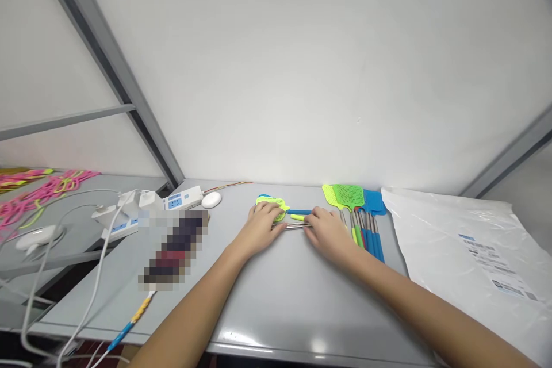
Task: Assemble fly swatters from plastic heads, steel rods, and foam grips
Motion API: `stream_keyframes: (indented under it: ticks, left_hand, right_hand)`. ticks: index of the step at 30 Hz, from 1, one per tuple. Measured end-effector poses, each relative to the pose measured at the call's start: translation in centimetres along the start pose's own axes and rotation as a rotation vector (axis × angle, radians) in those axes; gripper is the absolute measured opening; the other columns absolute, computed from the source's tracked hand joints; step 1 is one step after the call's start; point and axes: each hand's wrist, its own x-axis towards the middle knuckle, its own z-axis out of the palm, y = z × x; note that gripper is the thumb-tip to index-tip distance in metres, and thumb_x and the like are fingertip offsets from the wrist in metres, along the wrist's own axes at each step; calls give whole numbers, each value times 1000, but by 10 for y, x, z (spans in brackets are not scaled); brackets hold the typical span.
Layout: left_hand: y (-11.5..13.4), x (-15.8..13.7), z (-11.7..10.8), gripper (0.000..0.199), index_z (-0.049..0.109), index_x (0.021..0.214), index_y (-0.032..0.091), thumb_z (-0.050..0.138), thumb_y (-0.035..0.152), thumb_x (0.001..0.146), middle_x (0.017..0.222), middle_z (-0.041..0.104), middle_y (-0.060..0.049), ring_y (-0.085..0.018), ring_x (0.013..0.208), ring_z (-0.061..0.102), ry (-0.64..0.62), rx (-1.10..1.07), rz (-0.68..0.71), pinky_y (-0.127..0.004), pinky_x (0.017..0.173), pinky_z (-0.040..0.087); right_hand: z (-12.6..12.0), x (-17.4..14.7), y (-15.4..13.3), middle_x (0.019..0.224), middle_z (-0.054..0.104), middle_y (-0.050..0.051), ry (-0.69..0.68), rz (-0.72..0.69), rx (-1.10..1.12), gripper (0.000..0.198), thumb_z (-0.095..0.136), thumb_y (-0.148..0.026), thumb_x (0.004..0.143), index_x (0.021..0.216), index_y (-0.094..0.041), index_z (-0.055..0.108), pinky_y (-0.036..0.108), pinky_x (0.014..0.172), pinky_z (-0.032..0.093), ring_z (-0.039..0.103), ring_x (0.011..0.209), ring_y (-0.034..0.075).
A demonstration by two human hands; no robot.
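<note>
From the head view, both hands were at work over a small bunch of swatters [271, 201] lying crosswise near the middle of a smooth grey table [267, 299], short of the white wall [276, 69]. Left hand [259, 230]: palm down, fingers slightly bent over a yellow-green swatter head, flat, round-cornered, pierced with a fine mesh. Right hand [328, 233]: low over the other end of the bunch, fingers bent, at the thin shiny metal rods [295, 226] and the blue and yellow-green handles. Could not tell whether either hand gripped or only pressed. Just past the right hand lay a second pile of swatters [351, 195], perforated heads fanned in yellow, green and blue toward the wall, handles toward the person, the right hand and forearm hiding some. Left side cluttered: white power strip [185, 198] with plugs, a glossy white disc [211, 200], a blurred-out flat object [175, 250], a cord sleeve [129, 325] in yellow and blue, loose white cables. Farther left, pink and yellow cords [66, 187] lay in soft tangles. On the right, a large, wrinkled white plastic bag [444, 247] bore a printed label [495, 267]; opaque, its contents hidden.
</note>
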Motion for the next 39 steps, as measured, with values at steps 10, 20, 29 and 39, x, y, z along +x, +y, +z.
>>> stream_keyframes:
  ticks: [10,20,29,39]
  left_hand:
    - [1,1,1,22,62,105,26,51,37,89,123,57,-4,-25,118,42,24,9,37,-46,102,32]
    - [1,4,8,20,60,92,24,67,38,79,119,59,-3,-26,115,44,35,20,47,-48,102,28]
    - [3,-5,9,31,59,100,26,71,41,75,126,55,-6,-30,119,41,56,30,-64,-62,107,11]
    - [22,-5,8,20,61,86,24,70,39,76,125,56,-5,-29,119,41,60,81,49,-63,109,9]
  right_hand:
    - [0,18,10,96,61,8,-47,15,-52,20,44,-26,95,100,-17,61,32,76,33,56,89,21]
    - [14,14,6,97,59,4,-20,-43,-92,12,52,-27,92,98,-21,61,33,78,31,53,89,20]
    - [23,8,-16,93,58,7,4,-27,-181,16,46,-15,93,92,-19,61,38,76,30,51,87,24]
    - [32,-5,-18,90,59,10,86,-16,-133,16,47,-14,92,87,-17,62,40,78,31,51,87,26]
